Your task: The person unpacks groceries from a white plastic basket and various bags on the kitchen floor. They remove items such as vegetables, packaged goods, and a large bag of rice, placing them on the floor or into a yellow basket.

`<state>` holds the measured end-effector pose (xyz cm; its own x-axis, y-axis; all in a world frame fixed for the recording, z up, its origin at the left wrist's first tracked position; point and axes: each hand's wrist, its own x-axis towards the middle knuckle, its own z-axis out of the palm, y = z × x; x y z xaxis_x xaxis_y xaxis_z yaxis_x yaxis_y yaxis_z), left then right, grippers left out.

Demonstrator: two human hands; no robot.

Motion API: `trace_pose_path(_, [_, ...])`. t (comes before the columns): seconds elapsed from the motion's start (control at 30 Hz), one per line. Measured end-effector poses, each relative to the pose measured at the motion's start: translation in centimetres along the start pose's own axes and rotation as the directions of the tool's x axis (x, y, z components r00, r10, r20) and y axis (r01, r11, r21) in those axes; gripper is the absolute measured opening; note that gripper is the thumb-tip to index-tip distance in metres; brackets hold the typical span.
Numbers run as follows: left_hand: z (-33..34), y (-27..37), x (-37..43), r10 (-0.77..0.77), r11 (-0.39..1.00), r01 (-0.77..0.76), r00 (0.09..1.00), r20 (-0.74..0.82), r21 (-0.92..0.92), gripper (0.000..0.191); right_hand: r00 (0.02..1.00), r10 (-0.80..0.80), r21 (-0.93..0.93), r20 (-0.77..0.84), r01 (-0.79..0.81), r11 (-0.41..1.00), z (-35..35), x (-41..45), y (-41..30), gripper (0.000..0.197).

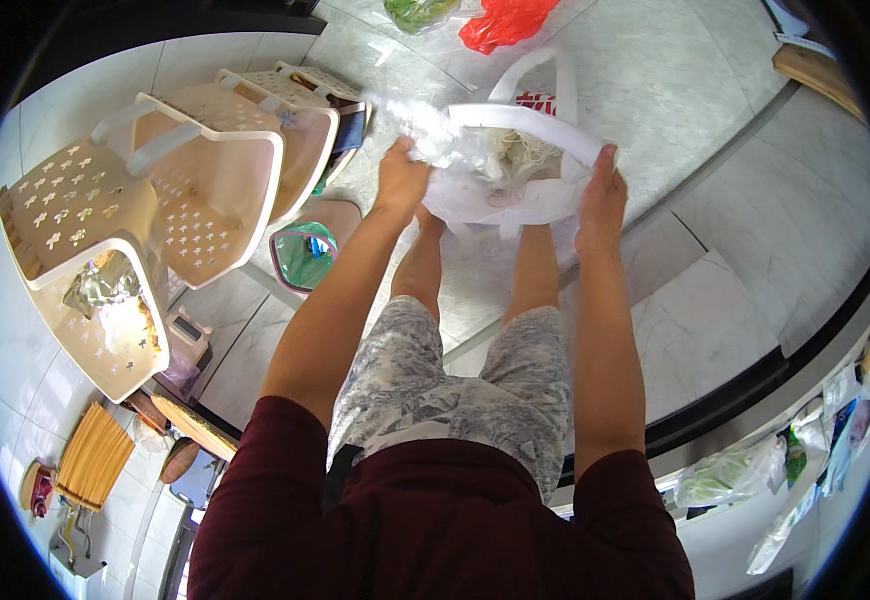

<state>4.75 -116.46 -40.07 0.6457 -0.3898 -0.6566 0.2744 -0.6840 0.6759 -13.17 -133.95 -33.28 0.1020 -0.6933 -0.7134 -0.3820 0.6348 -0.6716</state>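
My left hand (403,180) grips the left side of a white plastic bag (472,199) in front of my legs, beside a bunched clear plastic part that is blurred. My right hand (603,202) holds the bag's white rim at the right, thumb up along its edge. The mouth of the bag gapes between my hands, and pale stringy contents (525,154), of a kind I cannot tell, show inside. Just beyond it lies a white handle loop (566,82) near red printing.
Beige plastic stacking baskets (214,169) stand at the left, near a small bin (304,259) with a green liner. A red plastic bag (506,24) and a clear bag of greens (418,11) lie on the tiled floor ahead. Bagged vegetables (735,472) are at the lower right.
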Motion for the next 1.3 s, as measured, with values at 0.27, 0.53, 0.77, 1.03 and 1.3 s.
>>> trace_pose_path(0.27, [-2.4,7.9,-3.5,-0.216,0.923,0.153,0.965,-0.148,-0.352,0.049,0.987,-0.157,-0.443,0.012,0.147,0.885,-0.2,2.1,-3.4,0.062])
trace_pose_path(0.53, [-6.1,7.1,-0.1,-0.231,0.787,0.211,0.972,0.039,-0.580,0.031,0.952,-0.281,-0.571,0.120,0.298,0.765,1.1,3.5,-5.9,0.049])
trace_pose_path(0.77, [-6.4,7.9,-1.0,-0.219,0.654,0.273,0.961,0.169,-0.705,0.035,0.805,-0.551,-0.550,0.221,0.569,0.611,2.3,2.0,-5.5,0.043])
trace_pose_path(1.03, [-6.3,7.4,-0.7,-0.173,0.637,0.257,0.966,0.190,-0.726,0.036,0.389,-0.828,-0.547,0.405,0.828,0.122,5.2,-3.1,-6.7,0.034])
trace_pose_path(1.3, [-5.5,7.7,-1.6,-0.180,0.645,0.284,0.959,0.220,-0.709,0.033,0.354,-0.847,-0.532,0.396,0.840,0.102,10.1,-3.0,-5.6,0.015])
